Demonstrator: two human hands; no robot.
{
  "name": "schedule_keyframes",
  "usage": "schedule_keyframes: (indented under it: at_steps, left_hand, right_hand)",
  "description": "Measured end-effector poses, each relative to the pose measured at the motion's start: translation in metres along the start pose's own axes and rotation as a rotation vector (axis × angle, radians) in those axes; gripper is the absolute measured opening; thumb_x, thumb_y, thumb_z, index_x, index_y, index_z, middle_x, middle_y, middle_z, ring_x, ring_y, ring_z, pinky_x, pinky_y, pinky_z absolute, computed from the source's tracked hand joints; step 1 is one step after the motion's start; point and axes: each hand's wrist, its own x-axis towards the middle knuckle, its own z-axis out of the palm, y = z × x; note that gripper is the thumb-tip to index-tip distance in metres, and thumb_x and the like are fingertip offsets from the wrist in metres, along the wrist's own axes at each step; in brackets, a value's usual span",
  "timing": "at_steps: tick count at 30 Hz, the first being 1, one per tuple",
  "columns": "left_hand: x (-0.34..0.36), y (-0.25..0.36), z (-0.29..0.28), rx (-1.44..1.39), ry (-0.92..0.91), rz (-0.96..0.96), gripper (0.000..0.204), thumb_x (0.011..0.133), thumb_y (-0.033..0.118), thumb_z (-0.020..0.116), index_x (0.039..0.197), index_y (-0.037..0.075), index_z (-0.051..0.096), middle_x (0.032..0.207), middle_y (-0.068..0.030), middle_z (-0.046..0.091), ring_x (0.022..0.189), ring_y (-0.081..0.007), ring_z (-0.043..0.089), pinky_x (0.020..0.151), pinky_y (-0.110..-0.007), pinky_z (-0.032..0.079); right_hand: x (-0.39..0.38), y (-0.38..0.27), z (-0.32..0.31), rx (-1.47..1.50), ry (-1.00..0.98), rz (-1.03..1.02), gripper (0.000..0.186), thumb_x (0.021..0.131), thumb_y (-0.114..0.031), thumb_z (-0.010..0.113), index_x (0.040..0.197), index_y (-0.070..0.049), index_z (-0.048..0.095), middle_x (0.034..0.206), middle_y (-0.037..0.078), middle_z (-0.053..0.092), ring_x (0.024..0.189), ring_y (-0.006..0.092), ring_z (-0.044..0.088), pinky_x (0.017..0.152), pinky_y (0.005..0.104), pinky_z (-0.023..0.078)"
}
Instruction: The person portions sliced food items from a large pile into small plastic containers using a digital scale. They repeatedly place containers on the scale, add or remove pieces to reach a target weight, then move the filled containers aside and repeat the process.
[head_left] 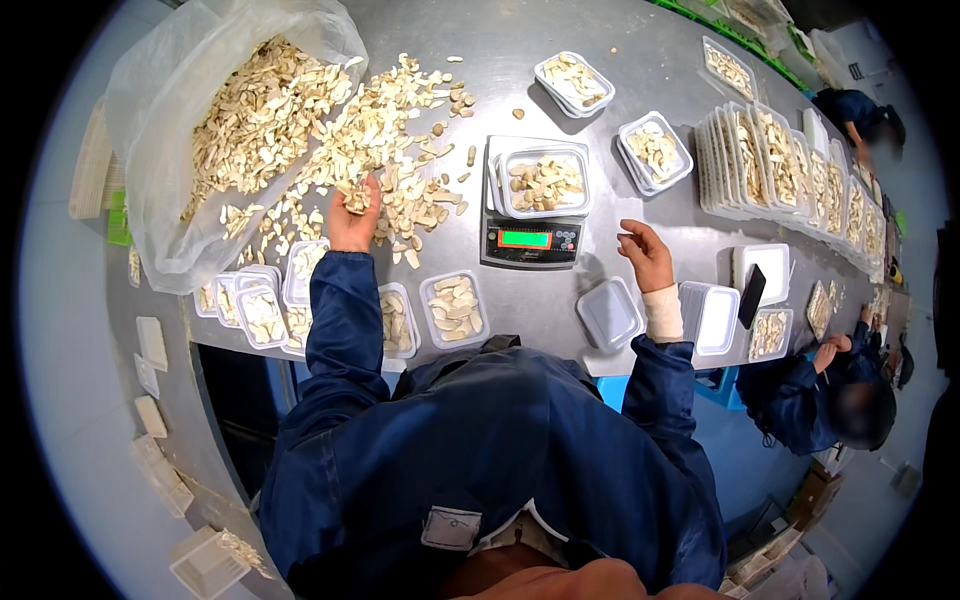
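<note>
Cream sliced mushroom pcs point(356, 198) held in cupped L hand point(352, 226), by loose beige mushroom pile point(400, 130) on grey metal surface point(530, 308). R hand point(650, 258) held w/ fingers bent, apart, nr blk/grey digital scale point(530, 241); part-filled translucent rectangular plastic tray point(546, 212) set atop.

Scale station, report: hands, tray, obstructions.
Left hand cupping mushroom slices. Right hand empty, right of scale. Tray of slices on scale. Loose pieces between left hand and scale.
</note>
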Motion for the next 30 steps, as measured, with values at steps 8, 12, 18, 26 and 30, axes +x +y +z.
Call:
schedule_keyframes:
  at_steps: [8,12,18,26,30]
  left_hand:
    - [-0.001,0.005,0.01,0.301,-0.032,0.095,0.036,0.091,0.015,0.024,0.117,-0.003,0.041,0.123,-0.0132,0.044,0.113,-0.0308,0.04,0.099,-0.05,0.025]
    - [0.009,-0.004,0.002,0.225,0.053,0.114,0.032,0.091,0.016,0.026,0.112,-0.001,0.044,0.111,-0.0143,0.048,0.103,-0.029,0.045,0.093,-0.047,0.033]
    - [0.025,-0.017,-0.013,0.05,0.014,0.019,0.022,0.09,0.013,0.032,0.092,-0.002,0.048,0.084,-0.0108,0.051,0.075,-0.0217,0.05,0.072,-0.034,0.046]
    - [-0.022,-0.133,0.027,0.382,-0.263,-0.219,0.009,0.085,0.009,0.045,0.087,0.0,0.047,0.073,-0.0076,0.05,0.063,-0.0162,0.05,0.059,-0.025,0.044]
    - [-0.056,-0.181,0.047,1.004,-0.446,-0.141,0.011,0.085,0.012,0.046,0.093,0.004,0.049,0.07,-0.0017,0.048,0.058,-0.0081,0.046,0.05,-0.02,0.038]
  right_hand:
    - [0.001,-0.006,-0.003,-0.074,-0.041,0.044,0.03,0.082,-0.005,0.053,0.111,0.001,0.05,0.098,0.005,0.055,0.087,0.0125,0.054,0.073,0.0244,0.047]
    - [0.001,0.005,-0.005,-0.096,-0.023,0.026,0.029,0.082,-0.004,0.053,0.11,0.0,0.051,0.098,0.005,0.055,0.085,0.0118,0.054,0.072,0.024,0.047]
    - [0.001,0.017,-0.004,-0.135,-0.009,0.004,0.028,0.08,-0.007,0.055,0.107,-0.001,0.053,0.089,0.003,0.057,0.075,0.0083,0.051,0.068,0.0218,0.044]
    - [0.0,0.023,-0.003,-0.11,0.007,-0.013,0.027,0.079,-0.008,0.056,0.105,-0.002,0.055,0.09,0.002,0.058,0.074,0.0083,0.051,0.068,0.0217,0.043]
    - [-0.002,0.02,-0.002,-0.13,-0.006,0.007,0.026,0.079,-0.008,0.056,0.105,-0.002,0.054,0.092,0.002,0.058,0.078,0.009,0.052,0.071,0.0221,0.043]
